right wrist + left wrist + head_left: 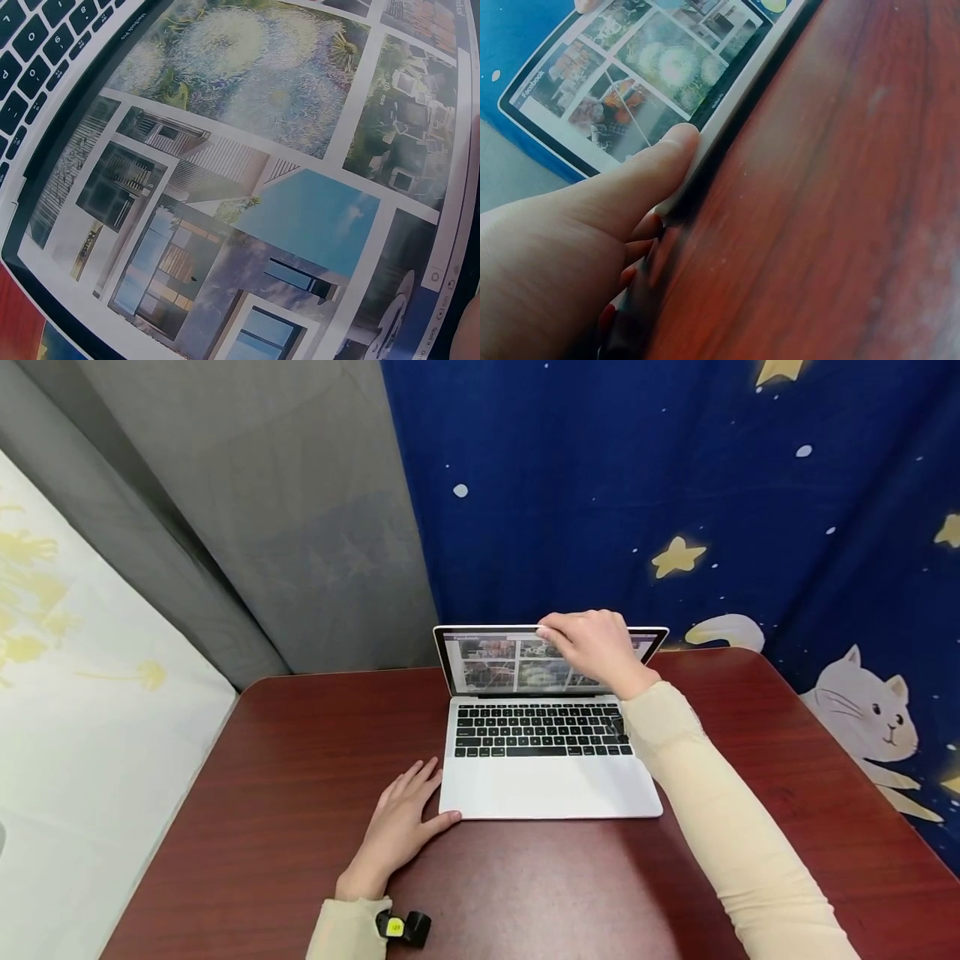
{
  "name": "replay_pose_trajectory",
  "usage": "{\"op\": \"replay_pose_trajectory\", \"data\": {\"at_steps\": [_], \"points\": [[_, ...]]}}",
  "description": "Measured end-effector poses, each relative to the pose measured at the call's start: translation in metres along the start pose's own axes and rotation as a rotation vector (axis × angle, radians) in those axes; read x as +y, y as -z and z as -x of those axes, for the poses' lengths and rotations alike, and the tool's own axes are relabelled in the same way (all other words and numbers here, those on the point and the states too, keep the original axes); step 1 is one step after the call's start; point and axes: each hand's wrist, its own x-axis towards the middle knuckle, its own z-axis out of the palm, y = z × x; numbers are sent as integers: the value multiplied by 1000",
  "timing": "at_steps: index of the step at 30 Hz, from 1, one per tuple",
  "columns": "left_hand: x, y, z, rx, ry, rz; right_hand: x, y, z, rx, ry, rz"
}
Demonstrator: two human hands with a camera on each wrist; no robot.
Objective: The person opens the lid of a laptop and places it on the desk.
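A silver laptop (547, 789) stands unfolded on the table, its lit screen (487, 672) raised and showing a page of pictures. My right hand (596, 647) reaches over the keyboard (540, 731) and holds the top edge of the screen between thumb and fingers. In the right wrist view the screen (285, 217) fills most of the picture, with a bit of the hand at the right edge. My left hand (405, 827) lies at the laptop's front left corner, fingers extended along its side. Its thumb (660, 161) rests on the corner.
The reddish-brown wooden table (315, 760) extends on both sides of the laptop. Close behind it hang a grey curtain (300, 527) and a blue curtain (562, 485) with stars and a cat. A white sheet (90, 735) is at the left. A small black device (405, 928) sits at my left wrist.
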Motion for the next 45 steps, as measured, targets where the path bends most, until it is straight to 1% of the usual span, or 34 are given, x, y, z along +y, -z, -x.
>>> {"op": "replay_pose_trajectory", "data": {"at_steps": [6, 13, 19, 24, 32, 45], "points": [[-1, 0, 1, 7, 0, 8, 1, 0, -6, -13, -16, 23], [2, 3, 2, -16, 10, 17, 6, 1, -13, -77, -38, 16], [3, 4, 2, -22, 11, 8, 12, 1, -21, -126, -48, 5], [3, 4, 1, -17, 10, -3, 17, -2, -29, -137, -56, 26], [4, 3, 2, -16, 14, -1, 23, -7, -34, -157, -60, 43], [2, 2, 1, -18, 12, 12, 26, -16, -46, -191, -107, 52]]}}
